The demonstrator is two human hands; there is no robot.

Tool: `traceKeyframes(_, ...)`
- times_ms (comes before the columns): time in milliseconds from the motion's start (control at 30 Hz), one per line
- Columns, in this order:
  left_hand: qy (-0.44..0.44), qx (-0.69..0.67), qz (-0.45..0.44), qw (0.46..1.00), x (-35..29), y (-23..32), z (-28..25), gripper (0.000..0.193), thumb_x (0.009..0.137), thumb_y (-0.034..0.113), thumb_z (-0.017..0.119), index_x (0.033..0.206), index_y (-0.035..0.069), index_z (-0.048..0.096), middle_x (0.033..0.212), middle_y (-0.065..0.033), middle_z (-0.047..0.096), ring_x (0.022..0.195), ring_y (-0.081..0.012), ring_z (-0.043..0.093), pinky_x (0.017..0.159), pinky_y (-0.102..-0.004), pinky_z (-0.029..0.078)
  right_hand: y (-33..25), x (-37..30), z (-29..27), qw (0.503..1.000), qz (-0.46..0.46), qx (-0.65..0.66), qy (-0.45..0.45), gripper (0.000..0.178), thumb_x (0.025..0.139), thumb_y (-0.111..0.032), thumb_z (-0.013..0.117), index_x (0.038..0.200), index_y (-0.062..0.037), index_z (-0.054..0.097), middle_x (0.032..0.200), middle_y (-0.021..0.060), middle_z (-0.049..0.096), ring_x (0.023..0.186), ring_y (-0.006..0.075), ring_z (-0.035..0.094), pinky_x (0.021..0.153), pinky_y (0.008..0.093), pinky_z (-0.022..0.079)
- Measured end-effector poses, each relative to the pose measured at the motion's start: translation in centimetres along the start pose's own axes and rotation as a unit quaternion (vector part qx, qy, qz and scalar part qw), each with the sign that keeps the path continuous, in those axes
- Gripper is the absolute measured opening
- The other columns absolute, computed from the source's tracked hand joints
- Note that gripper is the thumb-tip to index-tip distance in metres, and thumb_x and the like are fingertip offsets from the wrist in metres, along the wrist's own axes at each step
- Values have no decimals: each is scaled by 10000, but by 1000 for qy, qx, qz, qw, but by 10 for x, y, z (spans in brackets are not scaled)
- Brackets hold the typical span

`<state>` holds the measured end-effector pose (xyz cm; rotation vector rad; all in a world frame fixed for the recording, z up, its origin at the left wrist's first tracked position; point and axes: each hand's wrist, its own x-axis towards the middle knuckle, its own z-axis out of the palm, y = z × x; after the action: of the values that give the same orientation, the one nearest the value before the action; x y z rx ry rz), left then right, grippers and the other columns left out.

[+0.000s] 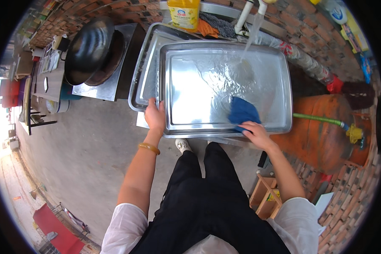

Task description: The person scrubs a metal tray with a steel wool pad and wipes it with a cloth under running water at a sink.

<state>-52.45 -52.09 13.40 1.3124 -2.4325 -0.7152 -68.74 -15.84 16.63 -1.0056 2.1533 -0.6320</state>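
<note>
In front of me lies a large shallow metal tray [190,84], wet inside, its left side overlapping another metal tray or sink rim [139,86]; which of the two I cannot tell. My left hand [155,117] is closed around the large tray's left edge near its front corner. In my right hand [256,134] is a blue cloth [243,111], pinched at the tray's front rim and spreading onto its floor. A stream of water [252,36] runs from a pale tap [262,7] into the tray's far right part, rippling there.
Behind the trays stands a yellow jug [183,16] beside grey and orange cloths. A black wok [86,53] leans on a metal stand at the left. To the right lies a rusty orange tank [319,133] with a green hose [319,119]. A wooden rack [264,194] stands near my right arm.
</note>
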Motion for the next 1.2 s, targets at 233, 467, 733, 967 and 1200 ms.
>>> traceKeyframes(233,-30,21,4,999,-1,7,-6,254,872,228,586,973,1,531,751,-243,616,725,-440,590,639,-479,461,-75,76,61,968,-177,-159,-75,480,954,-343,394,1392,-148,392,1475,50,327,1395,252,206,1134,490,109)
traceKeyframes(467,-37,15,6,999,-2,12,-7,255,877,239,581,959,3,529,709,-238,600,698,-440,581,613,-483,447,-60,187,50,945,-158,-257,126,639,848,-344,583,1418,-188,339,1489,61,286,1389,285,205,1106,554,109)
traceKeyframes(733,-54,26,-48,997,-2,11,-9,245,868,244,587,959,28,515,706,-232,606,700,-436,585,622,-500,452,-90,133,62,992,-22,-45,116,674,797,-111,580,1383,30,276,1456,202,285,1389,381,159,1112,543,33)
traceKeyframes(967,-85,44,-35,995,-1,13,-15,358,845,214,603,1149,60,494,737,-212,628,707,-413,607,640,-485,472,-135,276,73,956,-259,16,139,390,784,-60,629,1144,-83,482,1327,173,416,1284,352,358,1089,486,255)
traceKeyframes(1200,-89,29,-30,995,1,11,-7,367,869,222,580,1181,52,485,790,-208,642,737,-399,616,683,-471,470,-50,295,-34,925,-218,-272,153,464,886,-263,529,1341,-223,448,1403,50,419,1304,201,364,1076,381,229)
